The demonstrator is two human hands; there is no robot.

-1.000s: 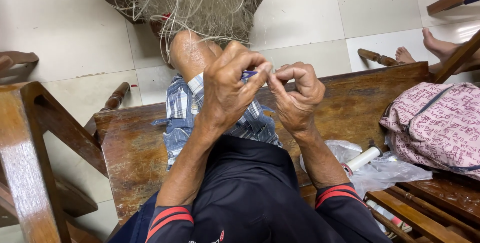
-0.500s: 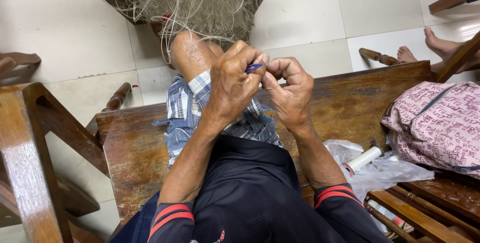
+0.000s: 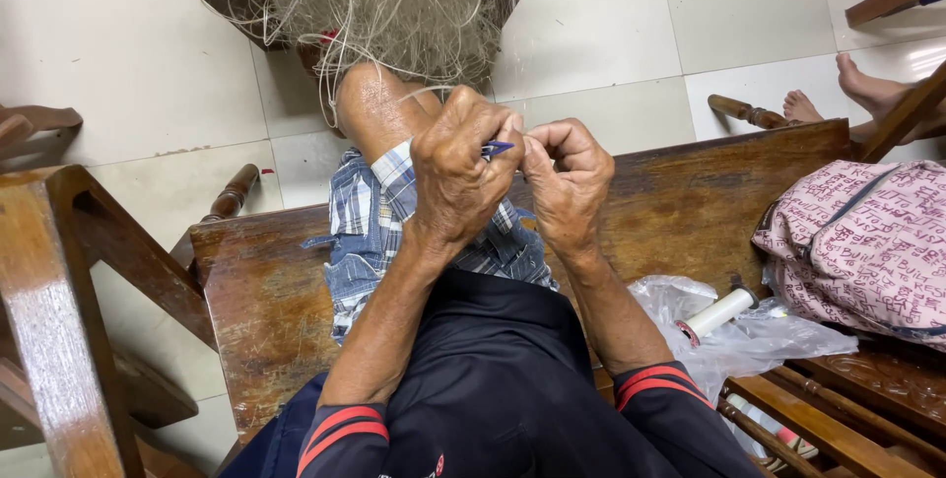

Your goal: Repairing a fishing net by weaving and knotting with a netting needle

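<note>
**Both hands pinched together over a small blue tool and net twine**

The left hand (image 3: 461,177) is curled tight, its thumb and forefinger nipping a small blue tool (image 3: 496,149) whose pointed end pokes out toward the other hand. The right hand (image 3: 567,177) is likewise closed, fingertips bunched and pressed up against the left hand's knuckles; what it pinches is too fine to make out, though pale strands run up from the hands. The blue tool sits between the two hands, held above the person's raised knee (image 3: 372,103).

Those strands lead into a tangled heap of pale fishing net (image 3: 394,0) that hangs over the knee and spreads across the top of the view. Below the hands lie blue checked shorts (image 3: 374,232) and, nearer the camera, a dark top with red-striped cuffs (image 3: 340,429).

The person sits on a worn wooden bench (image 3: 256,291). To the right on the bench lie a crumpled clear plastic bag (image 3: 749,340) with a white spool (image 3: 717,314) resting on it, and just beyond them a pink patterned bag (image 3: 867,241). A wooden chair arm (image 3: 49,301) stands at the left. At the far right, another person's bare feet (image 3: 867,89) rest on the pale tiled floor (image 3: 118,64).
</note>
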